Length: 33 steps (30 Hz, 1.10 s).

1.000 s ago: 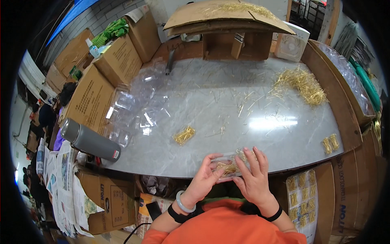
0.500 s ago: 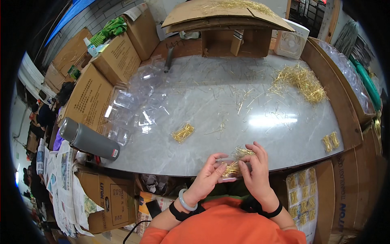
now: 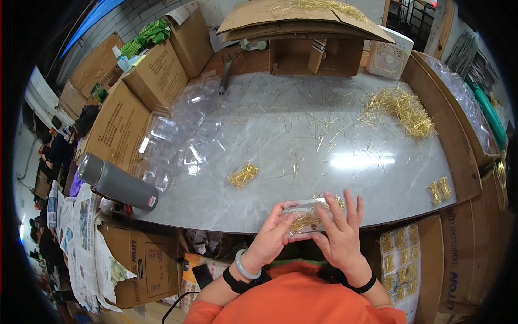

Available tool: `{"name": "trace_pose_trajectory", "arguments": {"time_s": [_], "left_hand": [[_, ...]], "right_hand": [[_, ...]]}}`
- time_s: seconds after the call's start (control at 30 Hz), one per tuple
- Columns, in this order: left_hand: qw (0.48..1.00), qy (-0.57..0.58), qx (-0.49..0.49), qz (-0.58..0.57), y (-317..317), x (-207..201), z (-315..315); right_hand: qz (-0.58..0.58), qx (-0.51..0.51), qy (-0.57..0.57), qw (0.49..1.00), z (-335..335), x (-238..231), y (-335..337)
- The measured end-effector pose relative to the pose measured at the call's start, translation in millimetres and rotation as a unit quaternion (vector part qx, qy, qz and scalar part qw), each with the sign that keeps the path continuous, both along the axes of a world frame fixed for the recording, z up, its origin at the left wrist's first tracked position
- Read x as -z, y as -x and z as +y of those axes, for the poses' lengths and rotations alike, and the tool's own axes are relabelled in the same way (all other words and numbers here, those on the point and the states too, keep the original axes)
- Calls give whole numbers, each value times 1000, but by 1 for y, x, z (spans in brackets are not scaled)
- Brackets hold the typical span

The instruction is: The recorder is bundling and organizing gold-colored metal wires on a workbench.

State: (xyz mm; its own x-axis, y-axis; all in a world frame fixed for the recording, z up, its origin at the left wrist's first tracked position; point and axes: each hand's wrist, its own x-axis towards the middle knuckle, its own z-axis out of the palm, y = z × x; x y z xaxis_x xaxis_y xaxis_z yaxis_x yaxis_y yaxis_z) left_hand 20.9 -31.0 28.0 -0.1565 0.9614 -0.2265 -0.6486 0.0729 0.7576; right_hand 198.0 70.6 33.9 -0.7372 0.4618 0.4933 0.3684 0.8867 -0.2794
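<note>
My left hand (image 3: 271, 236) grips the left end of a small clear plastic box (image 3: 300, 204) over the table's near edge. Inside the box lies a bunch of thin gold wire hooks (image 3: 305, 221). My right hand (image 3: 343, 240) is over the box's right part, fingers stretched and spread, with some fingertips at the gold hooks. Its fingers hide part of the box and of the hooks. A separate small bundle of gold hooks (image 3: 244, 175) sits on the grey table (image 3: 226, 208), beyond my left hand.
Clear plastic boxes (image 3: 189, 129) crowd the table's left side, beside a grey bottle (image 3: 118, 183). A heap of gold hooks (image 3: 402, 110) lies at the back right, with loose ones scattered mid-table. Two small bundles (image 3: 440, 190) rest near the right edge. Cardboard (image 3: 318, 29) stands behind.
My right hand's fingers have spread and straightened over the box. The box, held in my left hand, now shows more of its clear wall and lies flatter.
</note>
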Motion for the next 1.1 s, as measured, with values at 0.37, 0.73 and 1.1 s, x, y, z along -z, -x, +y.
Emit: {"name": "trace_pose_trajectory", "arguments": {"time_s": [0.37,0.73,1.1], "left_hand": [[1000,-6,-6,7,0,0,-3],[1000,-7,-25,-15,5,4,-10],[990,-7,-111,-86,-4,16,31]], "right_hand": [[-3,-28,26,999,-5,6,7],[74,-75,154,982,8,13,0],[-36,35,30,998,36,41,4]]}}
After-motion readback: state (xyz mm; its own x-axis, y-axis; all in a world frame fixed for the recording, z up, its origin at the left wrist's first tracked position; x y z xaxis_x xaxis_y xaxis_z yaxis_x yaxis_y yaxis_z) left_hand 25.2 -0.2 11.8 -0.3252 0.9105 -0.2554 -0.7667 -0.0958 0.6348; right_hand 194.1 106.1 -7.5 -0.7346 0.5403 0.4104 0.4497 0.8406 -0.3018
